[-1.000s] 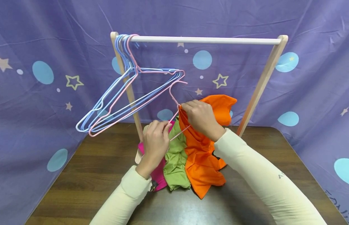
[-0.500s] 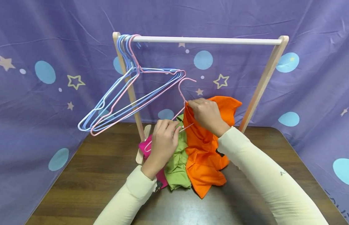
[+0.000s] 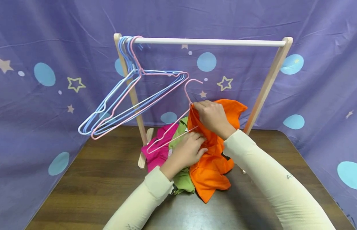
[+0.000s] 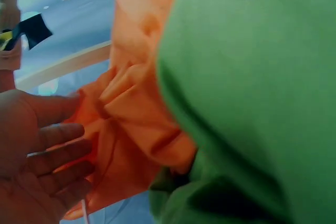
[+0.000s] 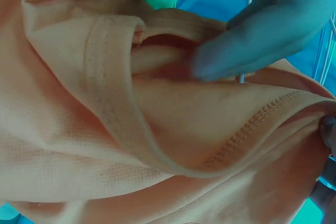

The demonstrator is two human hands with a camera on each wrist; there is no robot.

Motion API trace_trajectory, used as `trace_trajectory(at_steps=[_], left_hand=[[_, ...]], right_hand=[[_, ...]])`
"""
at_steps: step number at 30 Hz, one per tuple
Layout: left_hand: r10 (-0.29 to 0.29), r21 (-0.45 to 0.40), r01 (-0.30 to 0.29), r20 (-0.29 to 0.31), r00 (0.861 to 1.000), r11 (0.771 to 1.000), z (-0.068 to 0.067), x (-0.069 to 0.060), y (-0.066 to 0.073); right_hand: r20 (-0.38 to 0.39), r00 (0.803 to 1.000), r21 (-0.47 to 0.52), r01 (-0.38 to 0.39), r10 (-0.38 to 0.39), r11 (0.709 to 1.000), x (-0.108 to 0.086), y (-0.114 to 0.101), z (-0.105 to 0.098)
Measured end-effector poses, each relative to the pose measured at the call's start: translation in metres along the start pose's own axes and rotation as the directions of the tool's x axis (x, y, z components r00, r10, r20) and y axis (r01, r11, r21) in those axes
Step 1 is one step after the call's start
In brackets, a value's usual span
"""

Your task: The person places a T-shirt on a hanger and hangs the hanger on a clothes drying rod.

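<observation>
Purple starry cloth (image 3: 247, 16) backs the wooden worktop (image 3: 80, 182). Over a magenta garment (image 3: 155, 159), a loose pink hanger (image 3: 173, 140) tilts, hook upward and curling right, its long lower bar climbing from lower left into an orange garment (image 3: 210, 172). The right hand (image 3: 212, 116) has its fingers clamped on that garment beside the hanger's neck; the left hand (image 3: 187, 150) touches it with straight, slightly parted fingers.

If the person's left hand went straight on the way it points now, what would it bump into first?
Most likely the orange garment: the left hand points right at its folds, though whether they already touch is hard to tell.
</observation>
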State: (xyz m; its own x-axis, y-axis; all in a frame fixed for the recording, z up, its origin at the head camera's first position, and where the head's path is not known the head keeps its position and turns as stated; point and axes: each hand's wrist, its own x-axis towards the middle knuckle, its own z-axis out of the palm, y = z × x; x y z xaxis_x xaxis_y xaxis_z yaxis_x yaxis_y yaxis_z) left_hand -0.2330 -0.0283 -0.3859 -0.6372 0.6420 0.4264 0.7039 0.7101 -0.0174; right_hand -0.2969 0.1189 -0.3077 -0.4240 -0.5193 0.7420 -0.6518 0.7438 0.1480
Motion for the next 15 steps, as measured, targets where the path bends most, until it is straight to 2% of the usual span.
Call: trace_trajectory(at_steps=[4, 10, 15], left_hand=[[0.055, 0.034, -0.058, 0.072, 0.996, 0.998, 0.009, 0.005, 0.003], [0.104, 0.031, -0.112, 0.194, 0.976, 0.993, 0.017, 0.009, 0.013], [0.108, 0.049, -0.121, 0.211, 0.972, 0.991, 0.021, 0.006, 0.016]], right_hand=[[-0.002, 1.000, 0.014, 0.009, -0.009, 1.000, 0.001, -0.001, 0.001], [-0.010, 1.000, 0.019, 0.007, -0.007, 1.000, -0.001, -0.002, 0.003], [0.000, 1.000, 0.014, -0.013, 0.013, 1.000, -0.003, 0.000, 0.004]])
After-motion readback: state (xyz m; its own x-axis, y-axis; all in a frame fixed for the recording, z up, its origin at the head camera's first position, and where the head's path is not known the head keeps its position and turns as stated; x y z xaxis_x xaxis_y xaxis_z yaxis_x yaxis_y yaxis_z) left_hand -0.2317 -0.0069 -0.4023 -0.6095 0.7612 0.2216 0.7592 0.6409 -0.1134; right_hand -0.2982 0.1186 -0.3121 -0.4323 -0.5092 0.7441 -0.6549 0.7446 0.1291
